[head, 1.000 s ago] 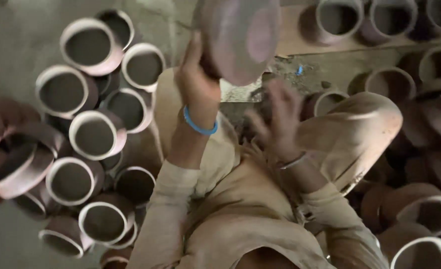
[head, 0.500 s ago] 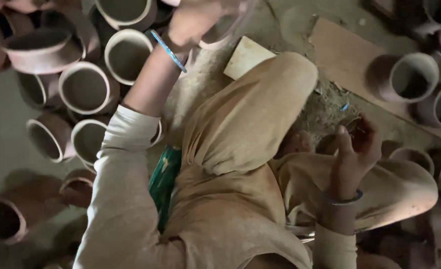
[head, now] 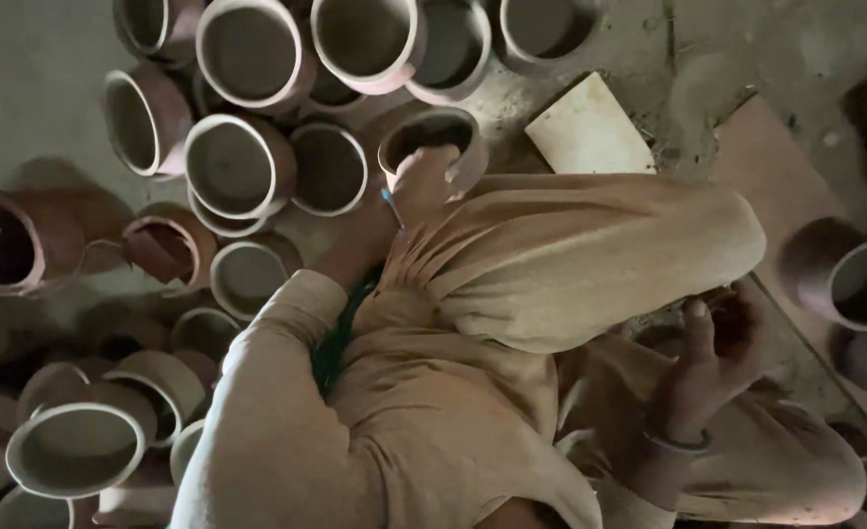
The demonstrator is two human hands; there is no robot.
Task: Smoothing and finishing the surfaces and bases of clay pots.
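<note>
My left hand [head: 421, 183] reaches forward over my bent knee [head: 590, 260] and grips the rim of a small reddish clay pot [head: 440, 130], which rests upright on the ground among other pots. A blue bangle circles that wrist. My right hand [head: 715, 355] hovers by my right knee, thumb up and fingers curled around a dark hollow; whether it holds anything is unclear. A thin metal bangle sits on the right wrist.
Several open-mouthed clay pots [head: 237, 162] crowd the ground at the left and top, some lying on their sides [head: 2, 245]. A pale flat slab [head: 590, 132] lies beyond my knee. A wooden board [head: 786, 167] and more pots [head: 864, 284] are at the right.
My left hand has come down from holding a pot high in the air and now has a pot set among the others. My right hand's spread fingers have curled in.
</note>
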